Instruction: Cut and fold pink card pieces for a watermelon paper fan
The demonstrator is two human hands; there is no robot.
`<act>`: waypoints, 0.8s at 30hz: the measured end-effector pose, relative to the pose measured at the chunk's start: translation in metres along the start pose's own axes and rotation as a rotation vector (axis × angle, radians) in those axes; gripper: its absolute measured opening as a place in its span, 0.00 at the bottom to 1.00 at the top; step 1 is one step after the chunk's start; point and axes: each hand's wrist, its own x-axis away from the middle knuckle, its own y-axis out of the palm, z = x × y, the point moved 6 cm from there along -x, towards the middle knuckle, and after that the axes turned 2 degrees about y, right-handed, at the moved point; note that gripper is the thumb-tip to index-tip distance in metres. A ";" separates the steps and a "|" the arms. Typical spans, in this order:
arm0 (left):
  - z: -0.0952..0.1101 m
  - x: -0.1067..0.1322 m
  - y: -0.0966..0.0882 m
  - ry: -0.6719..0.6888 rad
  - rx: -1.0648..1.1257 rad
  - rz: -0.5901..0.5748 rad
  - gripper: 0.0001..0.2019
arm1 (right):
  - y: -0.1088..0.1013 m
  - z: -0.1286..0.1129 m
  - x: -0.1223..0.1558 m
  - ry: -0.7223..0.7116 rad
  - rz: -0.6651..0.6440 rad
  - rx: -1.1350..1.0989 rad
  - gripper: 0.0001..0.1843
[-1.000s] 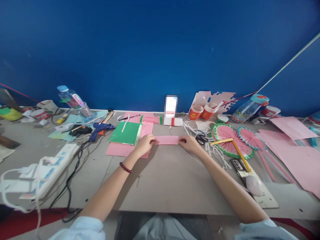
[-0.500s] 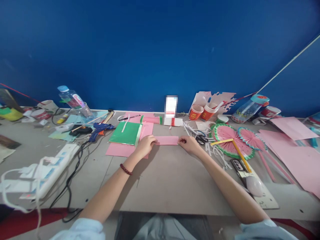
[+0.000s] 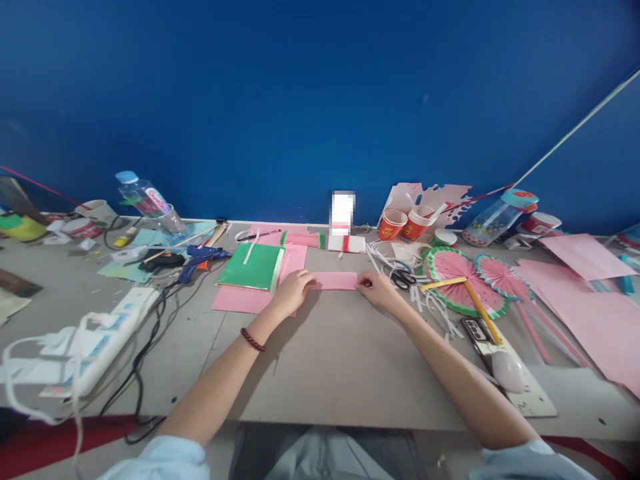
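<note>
A narrow strip of pink paper (image 3: 336, 281) spans the gap between my two hands, its long side running left to right just above the table. My left hand (image 3: 296, 291) pinches its left end, and a dark red bead bracelet circles that wrist. At the opposite end, the curled fingers of my right hand (image 3: 375, 289) grip the paper. Beside my left hand lies a green paper pack (image 3: 251, 267) on top of pink sheets (image 3: 239, 300). Black-handled scissors (image 3: 402, 279) rest among white paper strips (image 3: 436, 307) to the right of my right hand.
Pink and green watermelon paper fans (image 3: 453, 273) lie at right, near a phone (image 3: 475, 331) and a white mouse (image 3: 509, 372). Red paper cups (image 3: 393, 225) stand at the back. A blue glue gun (image 3: 200, 261), a plastic bottle (image 3: 145, 197) and a power strip (image 3: 113, 340) occupy the left.
</note>
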 end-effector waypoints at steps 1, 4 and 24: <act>0.001 0.000 0.000 0.011 -0.024 -0.005 0.10 | 0.000 0.000 0.000 -0.006 0.003 0.003 0.05; 0.004 0.001 0.001 0.036 -0.098 -0.029 0.11 | 0.001 0.000 -0.001 -0.022 0.004 0.013 0.04; 0.041 0.010 0.020 0.255 -0.554 -0.104 0.10 | 0.006 -0.032 0.019 -0.228 0.088 0.393 0.11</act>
